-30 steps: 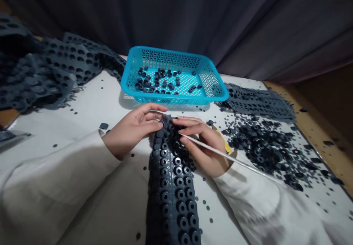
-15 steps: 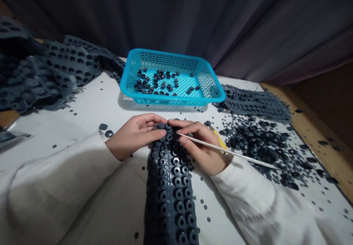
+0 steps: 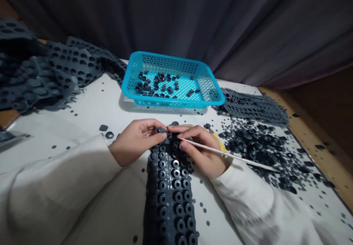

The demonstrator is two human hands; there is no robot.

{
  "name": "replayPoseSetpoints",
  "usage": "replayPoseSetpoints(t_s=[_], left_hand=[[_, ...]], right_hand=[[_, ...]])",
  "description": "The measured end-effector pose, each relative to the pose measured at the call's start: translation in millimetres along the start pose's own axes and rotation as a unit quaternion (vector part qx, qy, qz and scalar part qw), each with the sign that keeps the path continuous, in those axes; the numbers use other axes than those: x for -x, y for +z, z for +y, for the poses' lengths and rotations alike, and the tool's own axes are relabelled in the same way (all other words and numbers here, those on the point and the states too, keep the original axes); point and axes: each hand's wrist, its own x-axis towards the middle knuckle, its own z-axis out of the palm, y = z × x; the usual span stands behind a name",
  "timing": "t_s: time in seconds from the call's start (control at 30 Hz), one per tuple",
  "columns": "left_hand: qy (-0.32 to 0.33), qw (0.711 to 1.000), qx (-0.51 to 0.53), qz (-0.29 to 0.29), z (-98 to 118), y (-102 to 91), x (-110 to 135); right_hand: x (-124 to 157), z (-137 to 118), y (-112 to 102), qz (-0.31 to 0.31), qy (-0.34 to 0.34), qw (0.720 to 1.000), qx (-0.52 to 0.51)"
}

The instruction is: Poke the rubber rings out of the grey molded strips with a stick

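Note:
A long black rubber sheet (image 3: 170, 193) with rows of ring-shaped bumps runs from the bottom edge up to both hands. My left hand (image 3: 139, 140) is closed on the far left end of this sheet, thumb on top and fingers curled behind. Between the thumb and fingers of my right hand (image 3: 202, 151) sits a thin pale stick (image 3: 228, 155), its near tip at the sheet's far end and its other end pointing right over the sleeve. The right fingertips also touch the sheet's far edge. What the stick's tip touches is hidden in shadow.
A blue plastic basket (image 3: 172, 100) holding several small black rubber parts stands behind the hands. At right lies a pile of loose black pieces (image 3: 256, 145), with a perforated strip (image 3: 253, 103) behind. Perforated rubber sheets (image 3: 74, 61) are heaped at left. Something yellow (image 3: 220, 142) shows behind my right hand.
Both hands and the far end of the rubber sheet sit slightly lower in view, the end bent a little more. The grips on sheet and stick look the same.

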Motion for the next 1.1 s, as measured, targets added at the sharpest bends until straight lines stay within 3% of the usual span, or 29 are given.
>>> replayPoseSetpoints(t_s=[0.67,0.87,1.1], left_hand=[[-0.028,0.999,0.02,-0.033,3.8,-1.4,-1.4],[-0.029,0.999,-0.005,-0.024,4.3,-1.0,-1.3],[-0.032,0.999,0.01,-0.023,3.6,-0.5,-0.9]], right_hand=[[3.1,-0.3,0.1,-0.029,-0.087,0.992,0.087],[4.2,-1.7,0.0,-0.005,-0.028,0.998,0.054],[4.4,-1.3,0.2,-0.015,-0.019,0.999,0.041]])
